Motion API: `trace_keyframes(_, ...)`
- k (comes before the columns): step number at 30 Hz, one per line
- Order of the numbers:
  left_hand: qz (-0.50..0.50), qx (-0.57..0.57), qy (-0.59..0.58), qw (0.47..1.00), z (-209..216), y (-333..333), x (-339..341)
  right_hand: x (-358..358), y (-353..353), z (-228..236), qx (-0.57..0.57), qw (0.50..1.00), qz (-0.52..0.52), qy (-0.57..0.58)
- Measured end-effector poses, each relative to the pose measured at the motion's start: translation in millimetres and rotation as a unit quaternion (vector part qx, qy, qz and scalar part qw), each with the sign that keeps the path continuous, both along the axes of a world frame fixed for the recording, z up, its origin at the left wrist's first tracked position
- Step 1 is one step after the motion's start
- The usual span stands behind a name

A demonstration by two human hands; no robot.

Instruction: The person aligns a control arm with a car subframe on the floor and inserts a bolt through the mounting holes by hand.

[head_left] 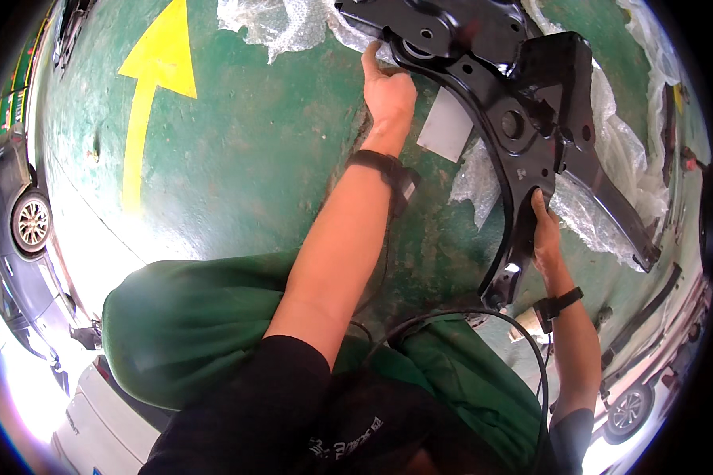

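A black pressed-metal car subframe (495, 107) with round holes and curved arms spans the upper right, above the green floor. My left hand (390, 95) is at its left edge, one digit stretched along the bubble wrap and the other fingers curled in at the metal, their tips hidden. Lower down, my right hand (544, 231) grips the near arm of the subframe, thumb on top and fingers out of sight beneath. Clear bubble wrap (273, 22) lies beyond my left hand, with more of it under and right of the part.
A pale flat sheet (446, 125) lies beneath the subframe. A yellow arrow (157, 75) is painted on the floor to the left. A dark car (24, 229) stands at the far left, and another wheel (630, 413) shows at lower right. A black cable (451, 312) loops by my knees.
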State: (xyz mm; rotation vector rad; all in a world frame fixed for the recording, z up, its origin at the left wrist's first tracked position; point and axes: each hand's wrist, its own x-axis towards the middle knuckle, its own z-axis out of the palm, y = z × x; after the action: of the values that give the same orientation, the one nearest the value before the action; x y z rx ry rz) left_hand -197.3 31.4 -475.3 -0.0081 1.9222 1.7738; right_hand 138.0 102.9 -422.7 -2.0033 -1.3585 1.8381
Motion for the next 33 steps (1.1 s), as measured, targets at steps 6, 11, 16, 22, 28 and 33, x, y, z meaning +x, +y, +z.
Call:
trace_keyframes(6, -0.045, -0.134, 0.151, 0.978, 5.1, -3.8, 2.9, 7.2, 4.2, -7.1, 0.013, 1.000, 0.009, -0.025)
trace_keyframes(11, -0.027, -0.162, 0.247, 0.955, 17.8, -2.4, 2.2, 2.1, 2.1, -1.2, 0.001, 1.000, 0.003, -0.002)
trace_keyframes(16, -0.066, -0.242, 0.250, 0.935, 19.2, -1.7, 1.1, -2.1, 0.0, 3.1, 0.003, 1.000, 0.004, 0.011)
trace_keyframes(22, -0.090, -0.300, 0.283, 0.907, 14.0, -7.1, 2.1, 2.3, 1.7, -1.0, -0.010, 1.000, 0.014, -0.011)
trace_keyframes(28, -0.097, -0.269, 0.281, 0.916, 8.5, -7.4, 9.8, 16.9, 5.9, -19.6, -0.006, 1.000, 0.015, 0.005)
trace_keyframes(33, -0.068, -0.151, 0.228, 0.960, -12.5, -2.5, 4.5, 1.7, 1.0, -3.6, -0.015, 1.000, 0.000, 0.010)
